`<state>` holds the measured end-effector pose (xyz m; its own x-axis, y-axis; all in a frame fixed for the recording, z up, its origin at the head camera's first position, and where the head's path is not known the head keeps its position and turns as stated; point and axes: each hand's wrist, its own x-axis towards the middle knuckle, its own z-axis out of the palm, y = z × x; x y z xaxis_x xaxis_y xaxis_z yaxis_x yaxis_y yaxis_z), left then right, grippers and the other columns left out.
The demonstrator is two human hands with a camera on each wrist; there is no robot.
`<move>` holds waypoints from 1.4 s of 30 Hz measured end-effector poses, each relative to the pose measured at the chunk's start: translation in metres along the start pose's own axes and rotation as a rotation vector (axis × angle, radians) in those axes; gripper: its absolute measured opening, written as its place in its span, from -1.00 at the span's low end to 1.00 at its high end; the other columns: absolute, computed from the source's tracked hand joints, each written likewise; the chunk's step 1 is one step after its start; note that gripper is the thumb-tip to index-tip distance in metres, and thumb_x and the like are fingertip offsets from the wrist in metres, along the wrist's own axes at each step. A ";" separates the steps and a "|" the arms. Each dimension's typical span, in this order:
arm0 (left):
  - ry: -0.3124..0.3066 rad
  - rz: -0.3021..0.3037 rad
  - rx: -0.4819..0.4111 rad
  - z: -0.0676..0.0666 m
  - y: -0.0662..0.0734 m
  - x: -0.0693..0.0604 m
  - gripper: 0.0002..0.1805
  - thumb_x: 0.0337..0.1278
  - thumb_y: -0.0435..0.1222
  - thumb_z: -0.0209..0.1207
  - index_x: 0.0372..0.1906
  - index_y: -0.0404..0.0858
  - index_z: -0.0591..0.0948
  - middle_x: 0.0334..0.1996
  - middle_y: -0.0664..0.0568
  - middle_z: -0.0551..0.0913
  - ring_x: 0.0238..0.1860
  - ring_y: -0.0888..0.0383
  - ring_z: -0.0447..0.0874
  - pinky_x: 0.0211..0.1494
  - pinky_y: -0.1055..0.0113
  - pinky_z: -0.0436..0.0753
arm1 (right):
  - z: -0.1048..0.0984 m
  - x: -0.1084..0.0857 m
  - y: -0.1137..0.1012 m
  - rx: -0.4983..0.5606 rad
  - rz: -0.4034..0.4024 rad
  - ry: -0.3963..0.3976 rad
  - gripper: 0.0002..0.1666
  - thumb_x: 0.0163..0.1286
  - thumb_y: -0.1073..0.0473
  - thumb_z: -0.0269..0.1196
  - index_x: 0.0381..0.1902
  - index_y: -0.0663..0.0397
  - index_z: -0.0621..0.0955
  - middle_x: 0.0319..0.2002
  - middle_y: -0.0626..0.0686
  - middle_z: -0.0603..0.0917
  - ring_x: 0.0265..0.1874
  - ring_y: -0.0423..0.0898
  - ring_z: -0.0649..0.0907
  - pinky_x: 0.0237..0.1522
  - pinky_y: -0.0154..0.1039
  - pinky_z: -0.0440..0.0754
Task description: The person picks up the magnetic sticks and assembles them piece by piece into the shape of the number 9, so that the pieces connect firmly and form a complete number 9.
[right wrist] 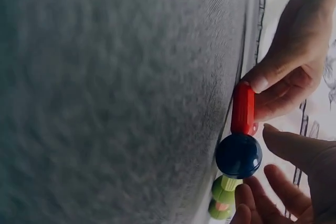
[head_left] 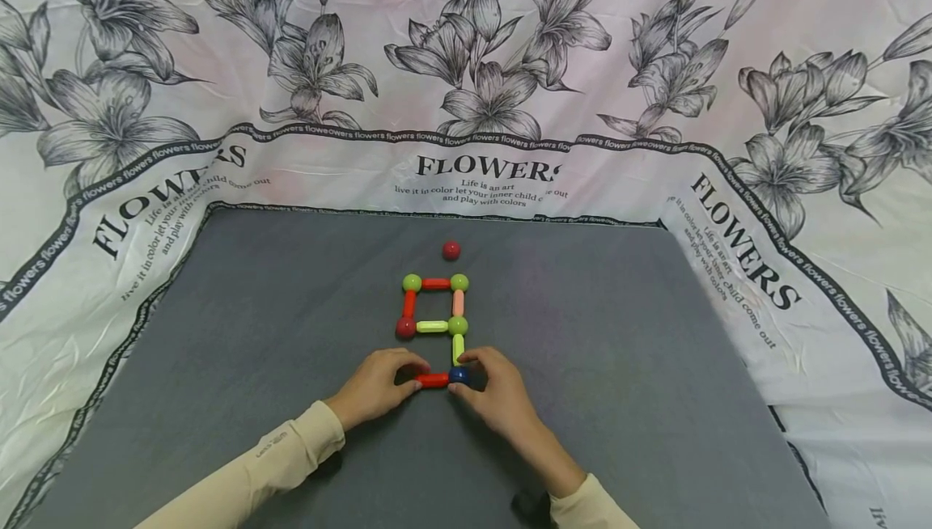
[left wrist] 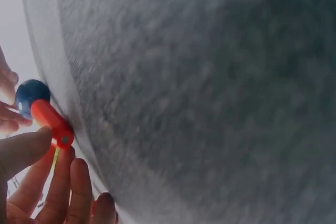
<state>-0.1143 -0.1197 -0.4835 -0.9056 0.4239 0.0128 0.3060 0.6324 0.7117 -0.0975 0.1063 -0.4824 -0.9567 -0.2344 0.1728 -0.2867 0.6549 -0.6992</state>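
Observation:
On the grey table, my left hand (head_left: 376, 388) pinches the free end of a red rod (head_left: 434, 381) between thumb and fingers. The rod's other end meets a blue ball (right wrist: 239, 156). Thumb and index finger of my right hand (head_left: 502, 391) hold this ball from its right side. From the ball a yellow-green rod (head_left: 458, 349) runs up to a green ball (head_left: 457, 324). That green ball is one corner of a square of rods with green balls (head_left: 412, 282) and a dark red ball (head_left: 405, 327) at the other corners.
A loose red ball (head_left: 451, 251) lies beyond the square. White flower-printed cloth (head_left: 480, 177) with lettering borders the grey table surface (head_left: 619, 335) at the back and sides.

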 end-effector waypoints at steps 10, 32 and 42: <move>0.116 0.019 -0.051 -0.027 0.000 0.020 -0.70 0.21 -0.31 0.35 0.05 -0.15 0.72 -0.06 0.05 0.76 -0.06 0.11 0.71 0.11 0.03 0.68 | 0.005 0.008 -0.003 -0.083 -0.189 -0.036 -0.69 0.07 0.19 0.56 -0.18 0.03 0.75 -0.07 -0.03 0.76 -0.07 -0.07 0.62 0.02 -0.11 0.61; 0.241 -0.036 -0.425 -0.059 0.008 0.115 -0.63 0.30 -0.27 0.29 0.17 -0.22 0.65 0.14 -0.15 0.69 0.07 -0.06 0.68 0.15 0.15 0.67 | 0.002 0.013 -0.007 -0.201 -0.222 -0.095 -0.72 0.09 0.17 0.56 -0.21 -0.08 0.76 -0.13 -0.11 0.78 -0.14 -0.12 0.58 0.00 -0.22 0.61; 0.216 -0.094 -0.374 -0.058 0.003 0.147 -0.62 0.31 -0.27 0.28 0.18 -0.25 0.64 0.13 -0.15 0.69 0.13 -0.11 0.66 0.26 0.01 0.62 | 0.003 0.011 -0.010 -0.233 -0.198 -0.135 -0.74 0.16 0.13 0.52 -0.16 -0.09 0.76 -0.12 -0.12 0.77 -0.18 -0.15 0.54 -0.06 -0.29 0.58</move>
<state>-0.2636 -0.0928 -0.4383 -0.9772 0.2056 0.0537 0.1278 0.3669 0.9215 -0.1054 0.0948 -0.4751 -0.8703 -0.4564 0.1851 -0.4852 0.7302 -0.4810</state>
